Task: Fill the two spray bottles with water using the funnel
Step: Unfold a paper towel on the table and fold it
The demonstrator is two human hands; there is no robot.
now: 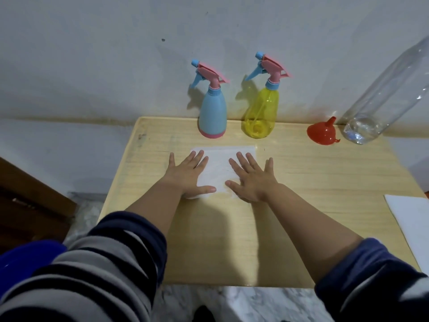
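Observation:
Two spray bottles stand capped with pink and blue trigger heads at the back of the wooden table: a light blue spray bottle on the left and a clear yellow spray bottle to its right. A red funnel lies mouth down at the back right. Beside it stands a tall clear plastic water bottle with a little water at its bottom. My left hand and my right hand lie flat, palms down and fingers spread, on a white paper towel in the table's middle.
The table stands against a grey-white wall. A second white sheet lies at the table's right edge. Dark wooden furniture is on the left, and a blue object sits at the lower left. The floor is marbled tile.

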